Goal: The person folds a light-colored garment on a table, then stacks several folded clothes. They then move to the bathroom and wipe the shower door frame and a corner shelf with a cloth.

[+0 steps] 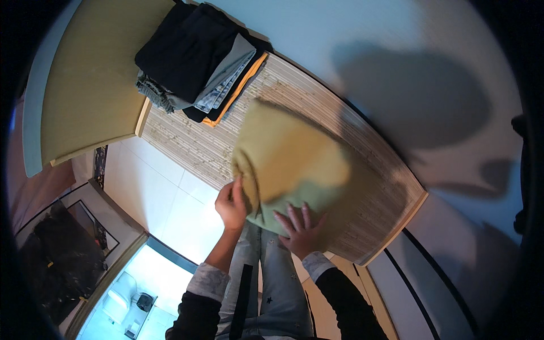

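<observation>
A folded yellow-green cloth, perhaps a garment, lies on a wood-patterned tabletop before me. Its near left side has a thick rolled fold. My left hand pinches that fold between thumb and fingers. On the near edge of the cloth, my right hand lies palm down, fingers spread, gripping nothing. Strong light and shadow fall across the cloth, so its finer layers cannot be made out.
A stack of folded clothes, with black, grey, denim and orange layers, stands at the far left of the tabletop. Beyond it rises a yellowish panel. A wall borders the far side. A black plastic bag is at lower left, near a bathroom doorway.
</observation>
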The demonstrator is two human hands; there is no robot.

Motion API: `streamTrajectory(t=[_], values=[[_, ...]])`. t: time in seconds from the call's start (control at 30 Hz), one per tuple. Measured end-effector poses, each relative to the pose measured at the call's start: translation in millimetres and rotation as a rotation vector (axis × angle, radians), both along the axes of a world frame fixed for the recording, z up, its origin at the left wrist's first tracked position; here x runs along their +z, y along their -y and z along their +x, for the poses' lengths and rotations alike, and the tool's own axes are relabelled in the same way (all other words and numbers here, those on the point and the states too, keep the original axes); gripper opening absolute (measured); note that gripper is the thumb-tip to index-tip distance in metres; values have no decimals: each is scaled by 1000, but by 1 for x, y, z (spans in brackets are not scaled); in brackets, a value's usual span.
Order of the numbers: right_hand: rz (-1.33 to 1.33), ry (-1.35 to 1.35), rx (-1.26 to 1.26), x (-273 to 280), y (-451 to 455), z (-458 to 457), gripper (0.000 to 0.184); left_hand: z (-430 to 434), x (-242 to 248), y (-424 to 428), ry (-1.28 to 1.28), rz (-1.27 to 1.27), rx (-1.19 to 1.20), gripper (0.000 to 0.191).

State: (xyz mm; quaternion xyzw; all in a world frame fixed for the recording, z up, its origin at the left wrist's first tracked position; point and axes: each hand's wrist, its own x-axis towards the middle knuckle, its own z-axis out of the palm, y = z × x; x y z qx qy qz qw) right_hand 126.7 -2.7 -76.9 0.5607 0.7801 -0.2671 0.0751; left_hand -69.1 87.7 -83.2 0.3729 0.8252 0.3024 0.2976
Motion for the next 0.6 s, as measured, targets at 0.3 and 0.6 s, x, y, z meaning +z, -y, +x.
streamTrajectory(t=[0.3,0.6], values=[[167,217,-279,8,-60,7,91,34,-8,-109,-127,-209,-150,39],[166,-618,-682,33,-125,-79,70,-154,-2,-128,756,-4,333,93]])
